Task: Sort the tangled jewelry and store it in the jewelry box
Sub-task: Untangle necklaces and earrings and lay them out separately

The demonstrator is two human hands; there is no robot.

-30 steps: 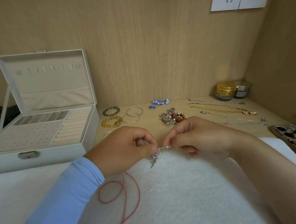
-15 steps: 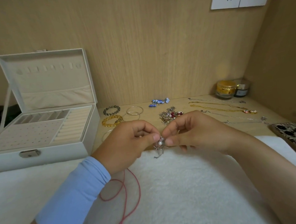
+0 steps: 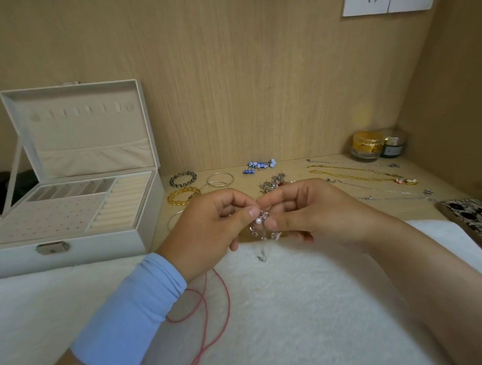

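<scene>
Two hands meet above the white towel point(image 3: 298, 305). The left hand point(image 3: 209, 229) and the right hand point(image 3: 317, 211) each pinch the same silver tangle point(image 3: 259, 220) between thumb and forefinger. A pearl sits on the tangle and a thin strand hangs below it. A red cord point(image 3: 228, 301) lies on the towel by the left wrist. The jewelry box point(image 3: 97, 249) stands open at the left on the surface point(image 3: 298, 169). Behind the hands are a dark bracelet point(image 3: 182, 179), an amber bracelet point(image 3: 182, 195), bangles point(image 3: 220, 180) and a gold chain point(image 3: 355, 177).
</scene>
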